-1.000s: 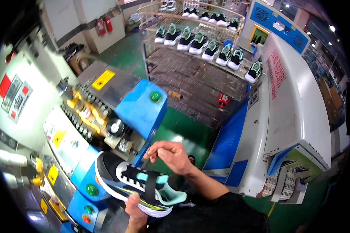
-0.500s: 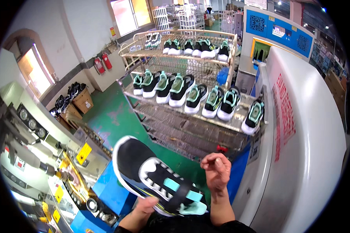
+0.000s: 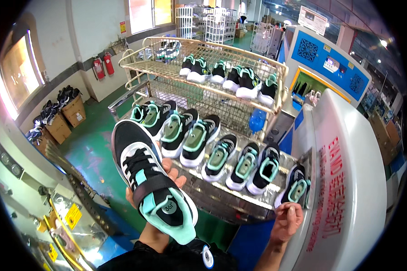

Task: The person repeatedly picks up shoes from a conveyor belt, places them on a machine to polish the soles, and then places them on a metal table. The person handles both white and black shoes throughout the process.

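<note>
Sneaker [image 3: 151,180] gripped from beneath by left hand [image 3: 165,180]; right hand [image 3: 287,221] loosely curled, empty.

Bright, even lighting is seen throughout. Daylight is admitted through windows [image 3: 142,13] at the upper centre and through a window [image 3: 18,74] at the left, which is blown out to orange-white. Glare is thrown off the metal shelf [image 3: 221,192] and the white machine [image 3: 348,180]. Soft shadows are cast under the shoes [image 3: 203,140]. Straight edges are bent towards the rim by fisheye distortion, and the corners are blacked out. Slight blur is noted at the lower left.
</note>
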Demonstrator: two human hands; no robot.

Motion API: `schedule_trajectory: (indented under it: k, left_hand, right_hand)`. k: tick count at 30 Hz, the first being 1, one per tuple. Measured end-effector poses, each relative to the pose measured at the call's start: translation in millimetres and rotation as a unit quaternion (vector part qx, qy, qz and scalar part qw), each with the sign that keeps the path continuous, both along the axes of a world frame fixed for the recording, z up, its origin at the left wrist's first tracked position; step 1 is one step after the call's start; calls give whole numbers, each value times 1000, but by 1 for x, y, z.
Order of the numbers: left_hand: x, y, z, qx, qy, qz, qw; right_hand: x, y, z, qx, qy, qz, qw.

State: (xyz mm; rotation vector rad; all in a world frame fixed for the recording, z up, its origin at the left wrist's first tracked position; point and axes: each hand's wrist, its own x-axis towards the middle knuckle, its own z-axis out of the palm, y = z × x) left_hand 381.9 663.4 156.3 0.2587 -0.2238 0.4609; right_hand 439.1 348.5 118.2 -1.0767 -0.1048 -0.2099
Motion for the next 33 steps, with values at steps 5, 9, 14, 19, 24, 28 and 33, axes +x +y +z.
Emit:
schedule_trajectory:
  k: [5,9,14,19,24,28,33]
  left_hand:
    - [60,86,-43,-27,-83,-41,995]
    - [68,144,-34,-36,24,17,999]
    - [122,175,-44,-9,115,20,993]
    - [136,200,-41,-2,105,10,994]
    - [149,206,-27,-1,121,-13,993]
    - [166,197,-35,32,62,-26,997]
    - [202,183,-19,50,34,-107,992]
  right_hand:
    - [132,106,31,-216,-104,64,969]
    - [309,260,52,-379,-160,110,905]
    - [523,335,2,-723,14,11,690]
    - [500,407,-29,-646,-104,-55,754]
    - [439,345,53,-589,-102,-29,801]
    - [340,280,121,-600,-64,6,797]
    - [281,265,150,-519,-63,116,844]
